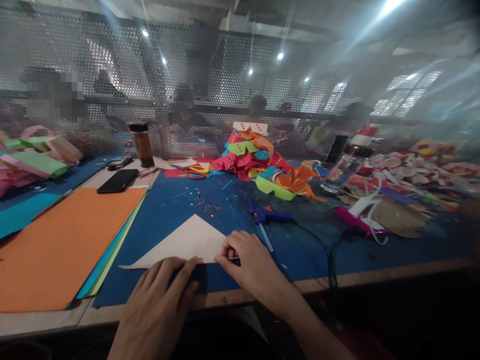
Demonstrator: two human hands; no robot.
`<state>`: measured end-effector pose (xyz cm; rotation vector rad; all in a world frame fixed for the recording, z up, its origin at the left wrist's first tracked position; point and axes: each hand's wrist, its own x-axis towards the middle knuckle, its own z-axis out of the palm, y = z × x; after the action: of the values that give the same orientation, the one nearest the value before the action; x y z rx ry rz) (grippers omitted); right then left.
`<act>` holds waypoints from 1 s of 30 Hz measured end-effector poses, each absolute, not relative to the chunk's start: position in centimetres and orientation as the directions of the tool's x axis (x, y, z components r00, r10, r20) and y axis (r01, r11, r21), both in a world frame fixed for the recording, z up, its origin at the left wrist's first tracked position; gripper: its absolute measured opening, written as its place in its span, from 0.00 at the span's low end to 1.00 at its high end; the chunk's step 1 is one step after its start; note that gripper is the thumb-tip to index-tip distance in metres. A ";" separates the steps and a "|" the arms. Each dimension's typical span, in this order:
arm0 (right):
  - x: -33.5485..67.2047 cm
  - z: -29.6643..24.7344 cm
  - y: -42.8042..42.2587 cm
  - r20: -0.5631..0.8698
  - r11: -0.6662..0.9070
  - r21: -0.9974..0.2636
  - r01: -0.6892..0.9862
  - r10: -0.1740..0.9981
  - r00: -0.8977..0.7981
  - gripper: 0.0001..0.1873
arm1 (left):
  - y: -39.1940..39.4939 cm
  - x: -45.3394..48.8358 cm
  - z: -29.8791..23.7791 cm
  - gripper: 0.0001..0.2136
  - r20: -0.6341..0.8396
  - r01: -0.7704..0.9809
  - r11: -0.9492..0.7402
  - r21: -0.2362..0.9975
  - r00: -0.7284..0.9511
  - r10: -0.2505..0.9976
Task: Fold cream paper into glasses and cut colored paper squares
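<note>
A white paper folded into a triangle [185, 240] lies on the blue mat [210, 205] near the table's front edge. My left hand [159, 305] rests flat by the triangle's near edge, fingers stretched out and touching the paper. My right hand [249, 262] pinches the triangle's right corner, fingers curled and pressed together on the fold.
A stack of coloured sheets with orange on top [63, 245] lies at left, a black phone [117, 180] behind it. A blue glue gun [264, 216] with its cord, scissors [195, 171], a brown jar [142, 144] and a heap of folded paper pieces [255, 157] sit farther back. People sit beyond a mesh screen.
</note>
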<state>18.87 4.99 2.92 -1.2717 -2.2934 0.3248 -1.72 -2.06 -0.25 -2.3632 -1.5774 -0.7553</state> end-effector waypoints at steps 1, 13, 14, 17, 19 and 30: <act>18.9 2.9 5.0 0.307 0.536 -0.431 0.726 0.844 -0.440 0.07 | -2.2 -1.6 -0.4 0.19 0.505 0.904 -0.417 0.099 0.315 0.803; 18.9 2.6 5.0 0.310 0.526 -0.416 0.742 0.849 -0.428 0.06 | -2.4 -0.7 -1.5 0.28 0.566 0.896 -0.434 -0.095 0.407 0.717; 19.0 2.6 4.9 0.310 0.525 -0.417 0.742 0.849 -0.427 0.06 | -2.4 -0.7 -1.5 0.29 0.559 0.898 -0.429 -0.098 0.406 0.723; 19.5 2.7 4.9 0.308 0.517 -0.427 0.742 0.855 -0.418 0.07 | -2.3 -0.7 -1.4 0.30 0.545 0.897 -0.427 -0.116 0.416 0.728; 20.0 2.8 4.9 0.300 0.503 -0.441 0.744 0.863 -0.406 0.07 | -2.2 -0.6 -1.4 0.31 0.545 0.895 -0.428 -0.121 0.421 0.725; 20.9 2.9 4.8 0.296 0.474 -0.480 0.738 0.880 -0.372 0.08 | -2.3 -0.6 -1.3 0.30 0.548 0.899 -0.421 -0.122 0.414 0.727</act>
<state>20.86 4.80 2.89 -1.3391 -2.2104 0.3643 -0.62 -2.30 -1.31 -2.2761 -1.3898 -0.5898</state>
